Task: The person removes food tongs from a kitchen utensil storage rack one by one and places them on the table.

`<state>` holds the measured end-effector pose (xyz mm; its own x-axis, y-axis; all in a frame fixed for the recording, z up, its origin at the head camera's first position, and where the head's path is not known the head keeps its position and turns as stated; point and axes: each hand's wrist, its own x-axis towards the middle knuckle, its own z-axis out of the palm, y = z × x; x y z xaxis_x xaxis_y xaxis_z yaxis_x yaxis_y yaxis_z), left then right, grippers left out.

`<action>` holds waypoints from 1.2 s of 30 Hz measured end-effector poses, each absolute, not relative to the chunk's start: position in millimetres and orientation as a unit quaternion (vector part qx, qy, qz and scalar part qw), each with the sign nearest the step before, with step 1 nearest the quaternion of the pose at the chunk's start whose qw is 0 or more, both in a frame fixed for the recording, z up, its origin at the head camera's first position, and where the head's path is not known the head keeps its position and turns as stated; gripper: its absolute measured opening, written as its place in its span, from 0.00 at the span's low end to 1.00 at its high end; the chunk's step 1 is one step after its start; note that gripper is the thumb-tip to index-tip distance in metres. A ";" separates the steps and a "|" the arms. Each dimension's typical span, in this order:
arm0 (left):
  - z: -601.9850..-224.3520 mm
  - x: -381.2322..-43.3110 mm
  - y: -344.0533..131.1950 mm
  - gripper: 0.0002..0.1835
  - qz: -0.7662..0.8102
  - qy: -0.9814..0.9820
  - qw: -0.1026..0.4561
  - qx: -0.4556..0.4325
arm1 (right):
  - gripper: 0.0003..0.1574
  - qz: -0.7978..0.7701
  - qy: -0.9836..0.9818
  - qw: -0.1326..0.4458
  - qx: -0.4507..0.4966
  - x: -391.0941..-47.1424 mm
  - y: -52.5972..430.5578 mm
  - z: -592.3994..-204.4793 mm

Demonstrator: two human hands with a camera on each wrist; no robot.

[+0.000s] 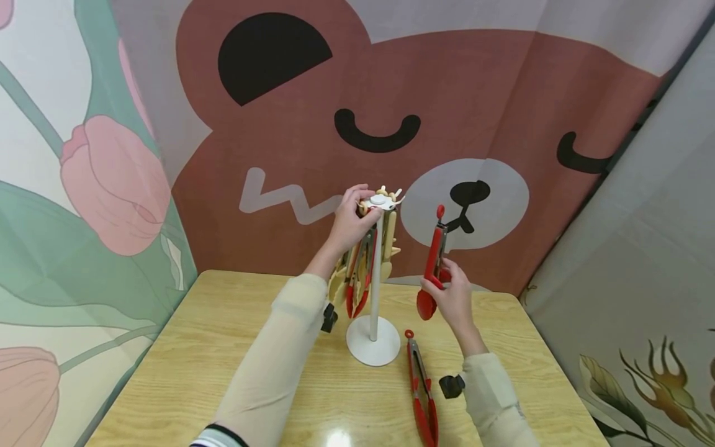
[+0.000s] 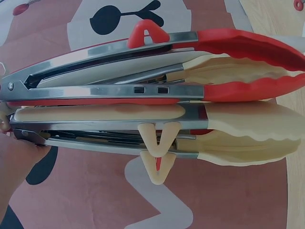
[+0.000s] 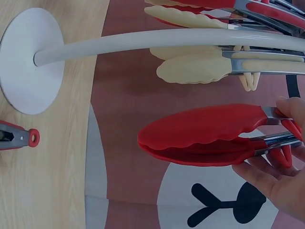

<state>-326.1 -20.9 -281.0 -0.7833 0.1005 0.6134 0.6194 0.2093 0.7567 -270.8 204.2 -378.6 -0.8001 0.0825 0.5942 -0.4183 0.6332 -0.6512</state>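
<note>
A white rotating stand [image 1: 376, 323] with a round base and a hooked top stands on the table. Several cream tongs [image 2: 248, 119] and red tongs [image 2: 252, 43] hang from its hooks, heads downward. My left hand [image 1: 353, 218] grips the edge of the hooked top, thumb in front and fingers behind. To the right of the stand, my right hand [image 1: 455, 293] holds another pair of red-headed tongs [image 3: 205, 131] near the middle, above the table. These tongs are upright, with their hanging loop on top and heads down, slightly apart.
One more pair of red tongs [image 1: 422, 391] lies on the wooden table [image 1: 223, 372], in front of the stand and left of the right forearm. A curtain with a bear print [image 1: 475, 93] hangs behind the table. Printed cloth [image 1: 642, 248] borders the right side.
</note>
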 end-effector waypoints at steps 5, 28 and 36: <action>-280.5 -325.8 -21.0 0.20 -0.582 -0.746 0.219 -0.239 | 0.33 0.416 -0.856 0.295 0.085 -268.9 207.5 -381.5; -279.9 -326.2 -20.6 0.20 -0.583 -0.744 0.224 -0.239 | 0.36 0.397 -0.880 0.257 0.047 -260.8 217.2 -393.2; -280.5 -326.8 -20.5 0.20 -0.582 -0.746 0.221 -0.235 | 0.34 0.384 -0.884 0.264 0.048 -260.0 221.8 -402.9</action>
<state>-326.8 -20.5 -280.5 -0.7916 0.0939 0.6038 0.6085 0.2111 0.7649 -260.0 221.8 -402.9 -0.8562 0.1169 0.5032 -0.2881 0.7004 -0.6530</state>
